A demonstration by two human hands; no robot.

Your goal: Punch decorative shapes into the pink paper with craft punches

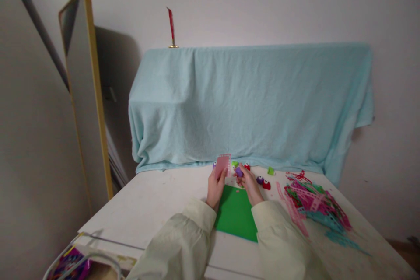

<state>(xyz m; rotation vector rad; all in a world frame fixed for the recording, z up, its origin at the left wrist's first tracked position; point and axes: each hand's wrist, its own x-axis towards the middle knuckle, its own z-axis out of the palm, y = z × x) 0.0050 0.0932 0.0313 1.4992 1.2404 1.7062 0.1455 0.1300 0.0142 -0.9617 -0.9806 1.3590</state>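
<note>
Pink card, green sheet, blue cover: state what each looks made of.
Pink card in the left hand: probably thin paper or foam, matte, edges notched. Green sheet: flat, matte, likely craft paper or foam. Blue cover: soft fabric, it drapes and folds.

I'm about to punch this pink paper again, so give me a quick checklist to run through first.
1. Pink paper held in left hand: ok.
2. Purple punch in right hand: ok.
3. Paper seated in the punch slot: cannot tell.
4. Green sheet lying under the hands: ok.
5. Scrap pile apart from the hands: ok.
6. Spare punches within reach on the table: ok.
</note>
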